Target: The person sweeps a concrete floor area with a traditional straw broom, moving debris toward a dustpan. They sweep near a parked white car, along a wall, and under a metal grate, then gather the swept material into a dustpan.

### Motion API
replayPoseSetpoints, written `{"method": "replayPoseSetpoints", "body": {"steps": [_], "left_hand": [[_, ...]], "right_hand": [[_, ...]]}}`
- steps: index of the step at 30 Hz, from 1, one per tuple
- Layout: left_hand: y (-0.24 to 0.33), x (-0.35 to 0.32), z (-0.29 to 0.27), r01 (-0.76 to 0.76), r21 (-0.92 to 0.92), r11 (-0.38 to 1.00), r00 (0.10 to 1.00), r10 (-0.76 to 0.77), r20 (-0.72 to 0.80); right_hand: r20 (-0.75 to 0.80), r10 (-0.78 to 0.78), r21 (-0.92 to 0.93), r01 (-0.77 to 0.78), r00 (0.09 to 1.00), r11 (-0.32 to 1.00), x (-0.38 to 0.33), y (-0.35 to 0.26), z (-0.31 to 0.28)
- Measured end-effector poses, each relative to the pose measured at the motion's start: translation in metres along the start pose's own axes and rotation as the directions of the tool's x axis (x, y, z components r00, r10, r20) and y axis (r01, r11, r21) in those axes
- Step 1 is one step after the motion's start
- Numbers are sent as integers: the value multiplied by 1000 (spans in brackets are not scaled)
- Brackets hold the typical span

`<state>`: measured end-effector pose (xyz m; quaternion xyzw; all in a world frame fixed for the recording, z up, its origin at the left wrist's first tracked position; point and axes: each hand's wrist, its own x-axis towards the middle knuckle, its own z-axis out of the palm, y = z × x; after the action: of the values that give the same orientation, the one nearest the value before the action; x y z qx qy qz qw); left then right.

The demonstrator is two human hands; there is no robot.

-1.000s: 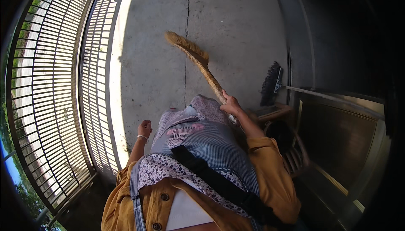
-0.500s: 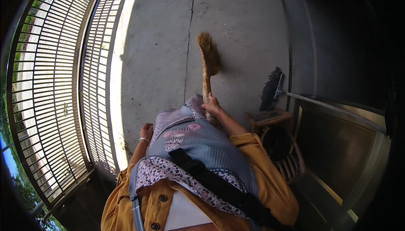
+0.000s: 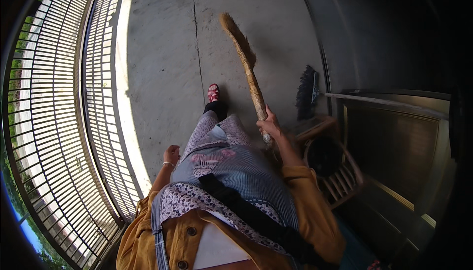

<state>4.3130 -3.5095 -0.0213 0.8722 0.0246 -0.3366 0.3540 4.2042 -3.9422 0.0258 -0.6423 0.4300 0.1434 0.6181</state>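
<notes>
A straw broom (image 3: 250, 75) with a pale wrapped handle is gripped near its lower end by my right hand (image 3: 268, 122). Its brown bristles point away from me, over the grey concrete floor (image 3: 162, 48); whether they touch it I cannot tell. My left hand (image 3: 171, 154), a bracelet at its wrist, hangs by my left side, beside the checked apron (image 3: 221, 164). Its fingers look curled, and nothing shows in them. One foot in a red sandal (image 3: 213, 92) stands forward, left of the broom.
Along the left runs a barred metal fence (image 3: 54, 97) with bright light beyond. To the right, a dark-headed brush (image 3: 307, 92) with a long pole lies by a wooden chair (image 3: 340, 176) holding a dark round thing. A brown panelled door (image 3: 391, 147) stands behind them.
My right hand has moved right with the broom, whose head now tilts to the left and reaches farther away. My sandalled foot has come into view. The fence and chair have shifted as I moved.
</notes>
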Motion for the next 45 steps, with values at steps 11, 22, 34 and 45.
{"method": "replayPoseSetpoints", "body": {"steps": [11, 22, 34, 45], "left_hand": [[73, 153, -21, 11, -115, 993, 996, 0, 93], [116, 210, -67, 151, -247, 957, 988, -139, 67], [130, 238, -83, 172, -250, 953, 984, -157, 79], [120, 205, -65, 232, -430, 872, 961, -275, -38]], "right_hand": [[-279, 317, 554, -118, 907, 824, 177, -87, -80], [-57, 106, -189, -115, 993, 975, 243, -152, 156], [287, 66, 151, -113, 956, 982, 219, -301, 67], [78, 124, 26, -127, 989, 992, 311, -276, 139]]}}
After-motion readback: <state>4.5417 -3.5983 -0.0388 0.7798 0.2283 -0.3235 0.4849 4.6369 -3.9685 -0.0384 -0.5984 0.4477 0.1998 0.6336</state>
